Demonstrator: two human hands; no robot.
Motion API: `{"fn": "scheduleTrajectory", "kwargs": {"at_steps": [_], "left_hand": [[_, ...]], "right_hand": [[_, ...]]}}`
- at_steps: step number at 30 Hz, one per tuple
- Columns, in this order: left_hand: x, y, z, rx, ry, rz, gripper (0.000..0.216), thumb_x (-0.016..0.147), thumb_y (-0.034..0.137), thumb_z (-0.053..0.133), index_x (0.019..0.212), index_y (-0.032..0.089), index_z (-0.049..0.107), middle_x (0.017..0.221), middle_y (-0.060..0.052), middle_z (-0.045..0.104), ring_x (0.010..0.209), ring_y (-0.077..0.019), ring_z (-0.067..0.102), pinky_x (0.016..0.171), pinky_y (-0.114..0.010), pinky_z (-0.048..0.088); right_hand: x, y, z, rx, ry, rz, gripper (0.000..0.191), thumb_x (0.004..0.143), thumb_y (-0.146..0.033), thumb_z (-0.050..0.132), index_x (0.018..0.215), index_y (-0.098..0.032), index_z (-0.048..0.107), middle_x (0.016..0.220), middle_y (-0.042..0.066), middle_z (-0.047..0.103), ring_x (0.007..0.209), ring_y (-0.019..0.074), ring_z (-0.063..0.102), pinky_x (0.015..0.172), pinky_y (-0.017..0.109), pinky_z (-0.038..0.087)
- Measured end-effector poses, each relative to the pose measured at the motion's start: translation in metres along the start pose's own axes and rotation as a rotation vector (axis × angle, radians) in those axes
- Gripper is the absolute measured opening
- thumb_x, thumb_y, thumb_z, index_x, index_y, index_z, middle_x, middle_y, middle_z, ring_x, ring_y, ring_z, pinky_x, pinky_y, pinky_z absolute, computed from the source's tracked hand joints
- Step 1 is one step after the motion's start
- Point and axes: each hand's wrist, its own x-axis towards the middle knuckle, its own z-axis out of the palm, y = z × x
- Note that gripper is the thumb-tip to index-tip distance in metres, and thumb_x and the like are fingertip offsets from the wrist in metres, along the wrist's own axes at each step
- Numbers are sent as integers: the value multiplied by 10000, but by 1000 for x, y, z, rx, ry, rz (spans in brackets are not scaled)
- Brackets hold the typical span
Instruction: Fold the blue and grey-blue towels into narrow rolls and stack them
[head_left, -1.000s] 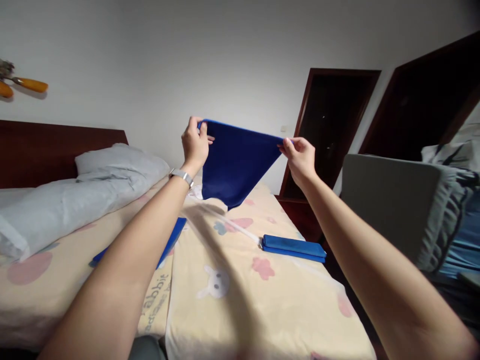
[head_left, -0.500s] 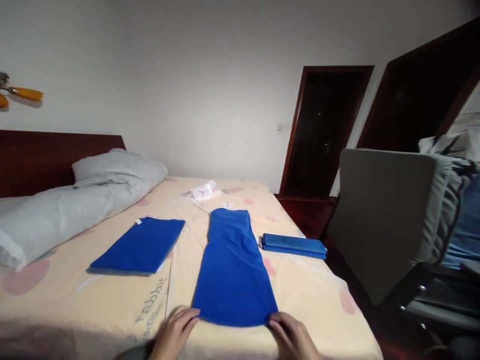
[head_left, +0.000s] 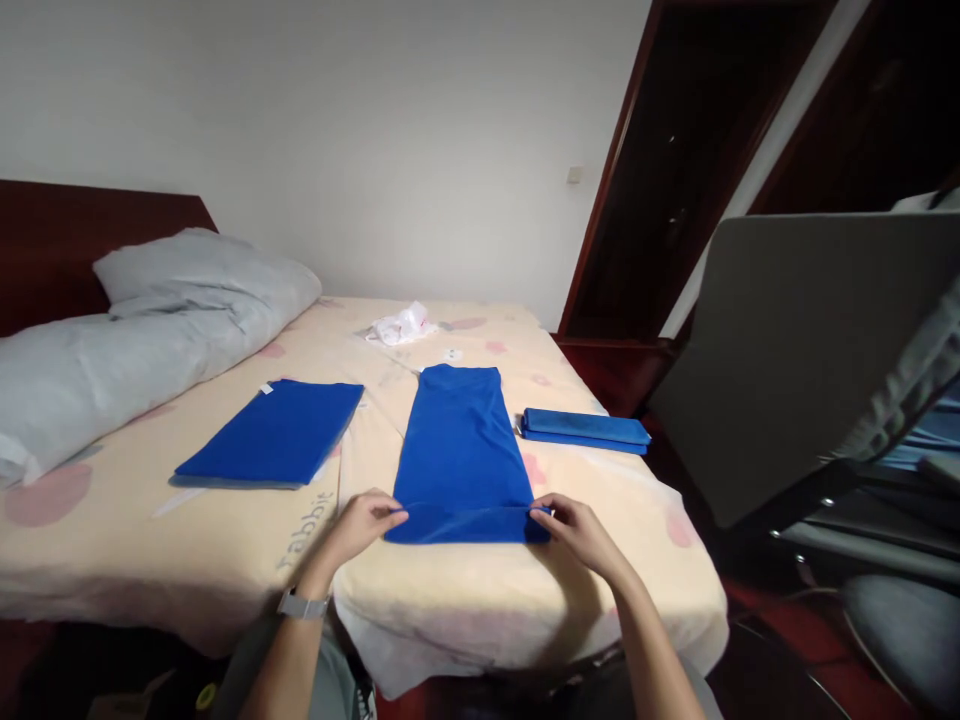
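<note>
- Left hand [head_left: 365,524] & right hand [head_left: 571,527]: each pinching a near corner of long blue cloth strip [head_left: 461,450], near edge folded over, flat on cream patterned bedsheet [head_left: 480,590].
- Left of grip: flat blue folded cloth [head_left: 274,432].
- Right, just beyond: narrow folded blue bundle [head_left: 585,430].
- Far past strip: crumpled white plastic bag [head_left: 401,325]; grey pillow [head_left: 202,280] far left.

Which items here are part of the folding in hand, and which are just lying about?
In hand:
- left hand and right hand, each pinching a near corner of the middle blue cloth
- flat blue cloth, on its left
- folded blue cloth, on its right

Lying about:
- white plastic wrapper
- grey pillow
- grey chair
</note>
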Motion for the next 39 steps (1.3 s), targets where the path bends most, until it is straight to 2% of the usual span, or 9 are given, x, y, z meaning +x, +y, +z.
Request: {"fn": "scheduleTrajectory", "kwargs": {"at_steps": [2,5,12,16,20,25,29,34,39], "left_hand": [[-6,-13,7,-27,-132,-48,290,835,445,664,845,170,755,940,-88,726,886,-213,679,769,-287,530],[-20,-18,10,-37,-235,-38,243,832,411,674,851,181,750,1016,-82,718,975,-217,663,818,-277,516],[-25,-12,-3,35,-319,-168,230,855,407,610,904,209,716,883,-18,717,840,-193,654,759,-268,510],[-25,-21,2,-9,-366,-60,79,759,275,690,811,221,715,925,-17,728,908,-199,662,841,-275,506],[-25,-22,4,39,-274,-75,146,847,354,630,835,217,680,888,-17,705,863,-187,639,810,-273,491],[-18,-18,14,107,-118,-190,290,932,470,501,850,207,590,648,47,466,632,-136,463,589,-241,363],[-12,-17,26,148,-24,-201,348,926,506,496,753,204,478,627,61,337,604,-122,386,573,-239,309],[-14,-21,30,268,27,-178,403,916,511,508,677,207,392,594,64,337,571,-116,366,554,-240,281],[-18,-29,27,254,52,-170,301,903,499,548,818,210,556,626,54,453,592,-132,469,581,-236,342]], "right_hand": [[-7,12,10,-9,-31,8,383,883,-547,604,936,-184,715,867,41,710,790,211,644,726,300,495],[-22,22,14,-9,-116,33,323,919,-501,583,957,-203,703,878,29,705,817,209,642,756,296,483],[-32,28,-7,0,-293,164,265,849,-441,704,1001,-226,738,975,39,708,894,228,636,775,307,492],[-34,31,-8,-8,-353,114,200,861,-411,700,958,-250,768,1042,54,692,945,237,641,840,337,499],[-36,29,-8,-33,-289,66,180,901,-412,664,900,-251,746,1145,56,669,1104,255,597,975,360,444],[-28,39,3,-43,-102,171,298,944,-506,571,963,-230,682,882,33,714,851,234,656,751,314,481],[-17,47,17,-135,5,181,360,935,-565,545,924,-227,670,893,51,734,844,264,682,724,322,477],[-13,51,24,-281,54,179,381,926,-594,522,940,-247,677,925,55,747,846,290,694,728,337,480],[-14,51,25,-384,62,221,361,927,-579,506,960,-254,660,929,46,750,864,297,699,712,336,471]]}}
